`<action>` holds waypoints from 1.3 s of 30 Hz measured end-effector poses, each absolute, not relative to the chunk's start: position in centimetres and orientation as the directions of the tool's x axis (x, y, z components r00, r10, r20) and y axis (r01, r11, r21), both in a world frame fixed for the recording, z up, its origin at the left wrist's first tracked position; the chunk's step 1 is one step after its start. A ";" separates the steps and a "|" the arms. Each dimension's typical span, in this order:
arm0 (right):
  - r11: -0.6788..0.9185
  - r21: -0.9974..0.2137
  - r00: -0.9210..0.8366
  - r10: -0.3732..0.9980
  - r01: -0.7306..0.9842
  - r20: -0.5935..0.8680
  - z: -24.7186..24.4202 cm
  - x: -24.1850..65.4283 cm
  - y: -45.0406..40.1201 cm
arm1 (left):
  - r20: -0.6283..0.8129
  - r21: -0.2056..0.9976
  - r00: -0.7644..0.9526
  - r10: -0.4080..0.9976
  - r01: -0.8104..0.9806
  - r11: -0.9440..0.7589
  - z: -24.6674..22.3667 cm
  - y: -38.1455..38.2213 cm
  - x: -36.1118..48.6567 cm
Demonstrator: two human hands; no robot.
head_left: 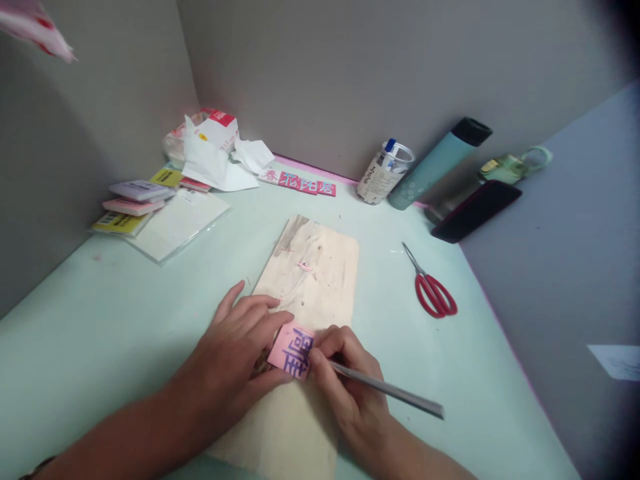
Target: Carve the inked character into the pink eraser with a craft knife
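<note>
A small pink block (291, 349) with dark purple characters lies over the pale wooden board (325, 273). My left hand (240, 350) grips it from the left, thumb at the lower edge and fingers at the upper edge. In my right hand (353, 383) is a slim metal tool (395, 392), pinched near the block's right edge; its handle end points to the lower right. The tool's tip is hidden by my fingers. Small pinkish scraps (305, 267) lie on the board beyond my hands.
Red-handled scissors (434, 293) lie right of the board. Behind stand a can with pens (383, 177), a teal bottle (437, 163) and a dark phone (477, 212). Pink character tiles (305, 183) lie along the back. Tissues (213, 153) and stacked packets (135, 200) are at left.
</note>
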State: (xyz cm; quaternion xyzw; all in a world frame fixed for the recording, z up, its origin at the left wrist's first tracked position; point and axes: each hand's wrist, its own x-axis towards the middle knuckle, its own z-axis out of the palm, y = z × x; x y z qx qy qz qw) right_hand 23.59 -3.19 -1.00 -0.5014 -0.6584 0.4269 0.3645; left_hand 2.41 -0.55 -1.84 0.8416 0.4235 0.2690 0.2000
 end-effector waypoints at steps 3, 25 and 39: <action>0.126 -0.930 -0.232 0.972 0.345 0.046 -0.9 23.7 -3.3 | 0.294 0.565 0.471 0.832 0.617 -0.548 -1.5 -0.5 2.9; 0.198 -0.927 -0.236 0.964 0.320 0.125 -0.9 22.9 -3.2 | 0.274 0.548 0.494 0.825 0.625 -0.556 -0.9 -0.1 2.2; 0.249 -0.903 -0.255 0.953 0.350 0.164 -0.4 22.6 -3.4 | 0.241 0.590 0.559 0.794 0.565 -0.577 -1.4 -0.2 1.7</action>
